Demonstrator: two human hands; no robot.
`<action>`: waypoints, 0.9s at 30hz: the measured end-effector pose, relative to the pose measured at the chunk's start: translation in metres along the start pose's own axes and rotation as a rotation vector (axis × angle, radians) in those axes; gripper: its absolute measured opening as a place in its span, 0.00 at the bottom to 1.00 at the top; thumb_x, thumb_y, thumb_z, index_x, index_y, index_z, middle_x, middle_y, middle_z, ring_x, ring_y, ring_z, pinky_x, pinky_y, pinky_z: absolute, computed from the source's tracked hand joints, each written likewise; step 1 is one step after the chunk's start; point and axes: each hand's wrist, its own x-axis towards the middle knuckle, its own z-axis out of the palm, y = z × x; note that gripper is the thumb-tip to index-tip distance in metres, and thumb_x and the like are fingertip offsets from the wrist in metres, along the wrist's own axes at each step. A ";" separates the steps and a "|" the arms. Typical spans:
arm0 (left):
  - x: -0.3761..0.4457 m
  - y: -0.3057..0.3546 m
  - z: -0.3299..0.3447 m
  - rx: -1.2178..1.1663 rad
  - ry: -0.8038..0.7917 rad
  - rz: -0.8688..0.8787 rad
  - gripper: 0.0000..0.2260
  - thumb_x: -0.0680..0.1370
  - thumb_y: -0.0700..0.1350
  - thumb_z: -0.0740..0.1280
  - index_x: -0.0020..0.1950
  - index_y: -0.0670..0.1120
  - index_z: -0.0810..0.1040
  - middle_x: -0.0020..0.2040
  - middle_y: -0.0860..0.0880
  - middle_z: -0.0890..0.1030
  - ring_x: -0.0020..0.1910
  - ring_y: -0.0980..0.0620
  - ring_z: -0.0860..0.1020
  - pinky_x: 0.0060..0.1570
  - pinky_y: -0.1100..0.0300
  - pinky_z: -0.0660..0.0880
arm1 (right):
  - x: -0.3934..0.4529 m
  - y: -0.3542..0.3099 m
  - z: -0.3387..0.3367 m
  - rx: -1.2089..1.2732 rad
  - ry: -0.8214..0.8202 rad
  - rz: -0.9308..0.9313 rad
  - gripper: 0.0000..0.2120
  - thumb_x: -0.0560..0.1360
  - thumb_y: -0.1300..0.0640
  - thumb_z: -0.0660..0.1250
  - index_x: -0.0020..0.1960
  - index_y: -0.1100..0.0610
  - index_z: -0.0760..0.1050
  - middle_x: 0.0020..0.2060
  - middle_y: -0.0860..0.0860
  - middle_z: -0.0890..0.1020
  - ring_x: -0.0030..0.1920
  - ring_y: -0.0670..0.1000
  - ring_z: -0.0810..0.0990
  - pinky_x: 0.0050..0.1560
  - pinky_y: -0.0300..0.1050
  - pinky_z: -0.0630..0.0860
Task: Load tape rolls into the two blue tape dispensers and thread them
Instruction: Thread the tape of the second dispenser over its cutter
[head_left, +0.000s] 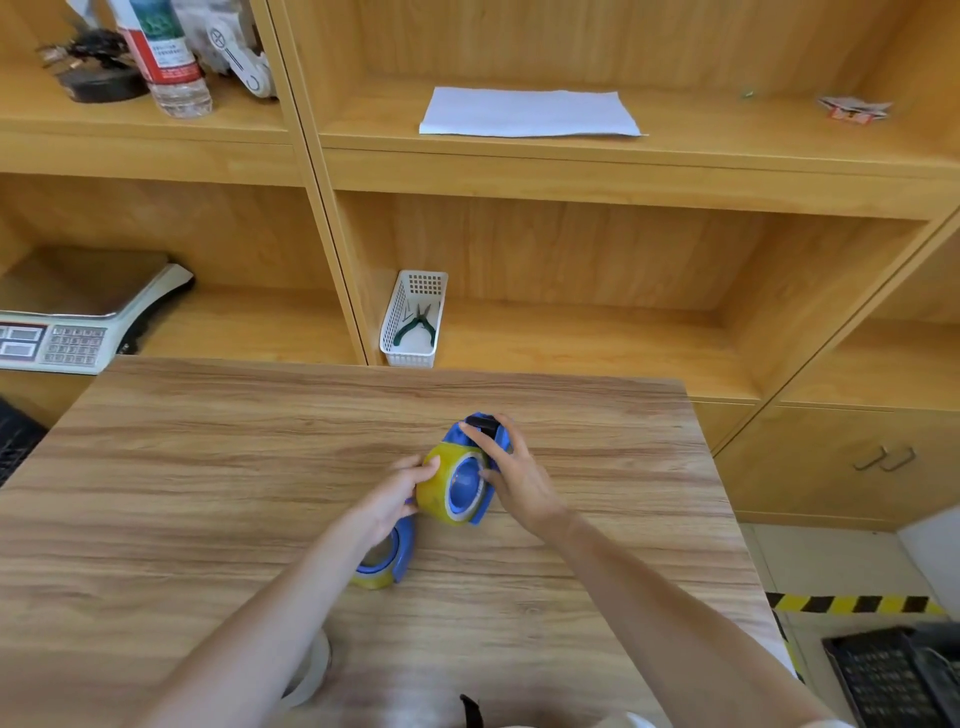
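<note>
A blue tape dispenser (470, 480) stands on the wooden table (208, 467) with a yellowish clear tape roll (439, 491) on its hub. My right hand (511, 475) grips the dispenser from the right, fingers over its black front end. My left hand (397, 493) holds the tape roll's left side. A second blue dispenser (402, 551), with a tape roll (371, 578) in it, lies on the table just below my left wrist, partly hidden by it. Another pale tape roll (311, 670) lies near the front edge under my left forearm.
Wooden shelves stand behind the table. A white basket (413, 319) with pliers sits on the low shelf, a scale (78, 317) at the left, a white sheet (530, 111) above. A black crate (893, 675) is on the floor at the right.
</note>
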 end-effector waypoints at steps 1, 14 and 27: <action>0.000 -0.001 0.001 0.056 0.000 0.015 0.12 0.82 0.48 0.64 0.64 0.46 0.75 0.63 0.44 0.79 0.57 0.49 0.78 0.59 0.51 0.74 | 0.000 0.001 -0.002 -0.042 -0.007 -0.003 0.28 0.82 0.58 0.58 0.76 0.36 0.55 0.78 0.49 0.50 0.68 0.58 0.70 0.49 0.48 0.75; 0.003 -0.015 0.003 0.328 0.073 0.123 0.13 0.83 0.50 0.62 0.59 0.42 0.73 0.48 0.51 0.75 0.50 0.51 0.72 0.45 0.61 0.67 | 0.016 -0.028 -0.011 -0.235 0.089 -0.045 0.23 0.76 0.41 0.65 0.70 0.40 0.70 0.61 0.42 0.78 0.66 0.47 0.68 0.55 0.47 0.74; -0.006 -0.016 0.012 0.329 0.098 0.119 0.15 0.80 0.56 0.65 0.41 0.49 0.66 0.42 0.50 0.68 0.42 0.51 0.68 0.41 0.57 0.64 | 0.021 -0.029 -0.007 -0.130 0.158 0.129 0.05 0.75 0.50 0.64 0.43 0.48 0.78 0.44 0.43 0.80 0.52 0.47 0.76 0.40 0.43 0.68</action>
